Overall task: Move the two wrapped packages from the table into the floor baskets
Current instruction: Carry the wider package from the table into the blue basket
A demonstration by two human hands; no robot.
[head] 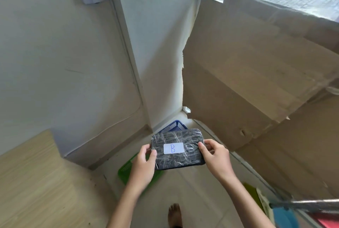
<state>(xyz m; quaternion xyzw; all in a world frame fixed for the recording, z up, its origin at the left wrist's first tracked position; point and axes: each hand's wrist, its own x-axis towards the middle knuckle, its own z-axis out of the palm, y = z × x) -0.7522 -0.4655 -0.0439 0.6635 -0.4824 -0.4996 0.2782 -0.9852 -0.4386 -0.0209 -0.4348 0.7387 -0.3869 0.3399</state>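
At the left edge a corner of the wooden table [27, 172] shows, and no package lies on the part in view; whether the other package waits there or already sits in a basket cannot be told. Just right of it, on the floor, stands the green basket [126, 170], its inside mostly hidden behind the left hand [142, 165]. That hand's fingers [153, 154] pinch the left short end of the wrapped package [177, 148], thumb on top. The package is in the air, off the table, above the floor between the two baskets and partly covering both. It lies nearly flat, its long axis running left to right with a slight tilt, and its white label with the letter B faces up toward the camera. Behind its far edge peeks the blue basket [175, 126], in the corner. The right hand [215, 156] pinches the right short end in the same way. Judged from this, one package is in transit and not yet dropped; the letter suggests the blue basket, but that is a guess.
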